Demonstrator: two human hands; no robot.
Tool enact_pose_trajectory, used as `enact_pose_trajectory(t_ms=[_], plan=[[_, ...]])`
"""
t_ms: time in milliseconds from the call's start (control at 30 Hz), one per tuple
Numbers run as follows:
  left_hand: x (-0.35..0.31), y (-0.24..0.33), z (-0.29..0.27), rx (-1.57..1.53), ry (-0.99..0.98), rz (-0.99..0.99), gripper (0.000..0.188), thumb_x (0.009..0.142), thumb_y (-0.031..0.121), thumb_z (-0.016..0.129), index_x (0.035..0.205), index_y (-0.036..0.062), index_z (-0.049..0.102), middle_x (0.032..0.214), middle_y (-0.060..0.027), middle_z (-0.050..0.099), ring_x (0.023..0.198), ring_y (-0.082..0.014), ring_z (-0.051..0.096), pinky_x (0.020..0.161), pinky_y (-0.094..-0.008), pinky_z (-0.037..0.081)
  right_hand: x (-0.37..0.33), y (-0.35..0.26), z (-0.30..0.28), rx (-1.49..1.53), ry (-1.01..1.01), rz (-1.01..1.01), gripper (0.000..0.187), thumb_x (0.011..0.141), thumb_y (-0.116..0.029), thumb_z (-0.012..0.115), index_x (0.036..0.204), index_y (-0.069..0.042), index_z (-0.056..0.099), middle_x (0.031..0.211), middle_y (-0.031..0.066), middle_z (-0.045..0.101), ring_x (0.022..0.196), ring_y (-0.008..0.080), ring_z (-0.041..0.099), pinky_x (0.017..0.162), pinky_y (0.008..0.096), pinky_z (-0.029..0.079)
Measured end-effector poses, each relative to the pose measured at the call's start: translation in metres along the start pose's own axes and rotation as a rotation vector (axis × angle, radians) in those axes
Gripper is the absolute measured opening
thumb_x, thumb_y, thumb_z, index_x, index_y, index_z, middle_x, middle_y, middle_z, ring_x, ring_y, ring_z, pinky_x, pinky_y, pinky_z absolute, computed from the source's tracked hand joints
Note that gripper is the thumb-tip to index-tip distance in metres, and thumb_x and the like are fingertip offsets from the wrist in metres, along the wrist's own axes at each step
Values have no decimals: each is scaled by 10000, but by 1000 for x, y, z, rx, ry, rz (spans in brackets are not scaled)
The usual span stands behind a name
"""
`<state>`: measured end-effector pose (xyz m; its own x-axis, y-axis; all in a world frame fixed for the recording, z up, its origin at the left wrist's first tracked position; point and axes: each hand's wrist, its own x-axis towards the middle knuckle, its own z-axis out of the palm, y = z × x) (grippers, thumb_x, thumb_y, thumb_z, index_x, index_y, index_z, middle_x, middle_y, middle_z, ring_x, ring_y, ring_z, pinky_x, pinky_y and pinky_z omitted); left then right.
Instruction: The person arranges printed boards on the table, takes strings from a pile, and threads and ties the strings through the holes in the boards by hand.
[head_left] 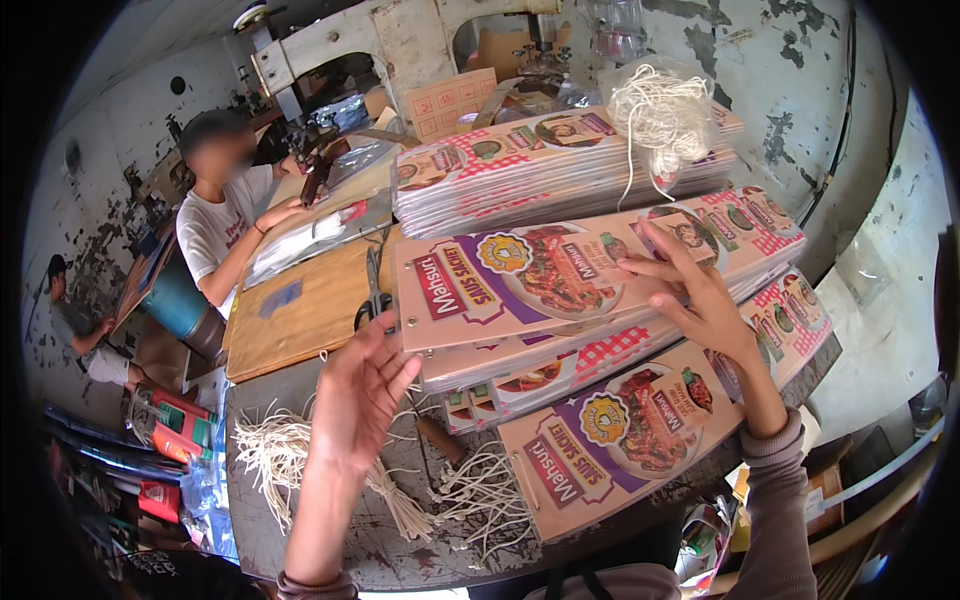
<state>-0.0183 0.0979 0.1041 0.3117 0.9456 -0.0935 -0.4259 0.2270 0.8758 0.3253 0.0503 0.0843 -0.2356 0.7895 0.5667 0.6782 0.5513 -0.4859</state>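
In the middle of the table rises a stack of long printed cardboard panels (465, 290), with food pictures and small eyelets at the left end. Flat on its top panel rests my right hand (700, 305), fingers spread. My left hand (358, 400) is at the stack's left end, palm partly turned up and fingers apart, close to the panel edges. Nearer to me lies another such panel (590, 470), slightly askew. Bundles of white cord (270, 450) and loose cord pieces (485, 495) lie by my left forearm. An awl-like tool with a brown handle (438, 438) is between them and the stack.
Behind stands a taller panel stack (540, 185), topped by a clear bag of white string (660, 115). Dark-handled scissors (373, 295) lie beside a wooden board (290, 325). A co-worker (220, 210) works at a machine (325, 50) at left; another person (80, 320) sits farther off.
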Motion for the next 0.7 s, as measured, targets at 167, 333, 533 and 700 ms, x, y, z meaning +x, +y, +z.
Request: enact_pose_trajectory(t_ms=[167, 333, 533, 700], plan=[[6, 2, 10, 164, -49, 28, 361, 889, 87, 517, 1214, -54, 446, 1093, -127, 592, 936, -165, 609, 786, -240, 534, -4, 8, -1, 138, 74, -2, 578, 851, -66, 538, 1373, -31, 291, 1210, 134, 568, 1153, 266, 524, 955, 327, 387], [-29, 15, 42, -7, -137, 107, 378, 865, -54, 448, 1237, -70, 378, 1118, -232, 555, 1000, -322, 595, 857, -377, 542, -11, 1, -8, 85, 336, -28, 530, 835, -183, 578, 1304, -19, 395, 1227, 175, 527, 1129, 293, 504, 979, 360, 347], [-75, -15, 23, -294, -304, 117, 413, 839, -112, 431, 1245, -44, 395, 1135, -278, 539, 1013, -390, 575, 829, -503, 543, -45, -27, -20, -801, 476, -320, 464, 815, -354, 572, 1193, -88, 531, 1274, 172, 501, 1121, 325, 506, 975, 495, 312], [-115, -74, -28, 62, -211, -105, 517, 776, -93, 572, 1262, -4, 421, 1128, -141, 573, 1037, -237, 575, 867, -329, 498, -107, -44, -7, -962, 300, -296, 281, 776, -175, 583, 1046, -108, 621, 1126, 103, 610, 1069, 245, 550, 949, 429, 358]])
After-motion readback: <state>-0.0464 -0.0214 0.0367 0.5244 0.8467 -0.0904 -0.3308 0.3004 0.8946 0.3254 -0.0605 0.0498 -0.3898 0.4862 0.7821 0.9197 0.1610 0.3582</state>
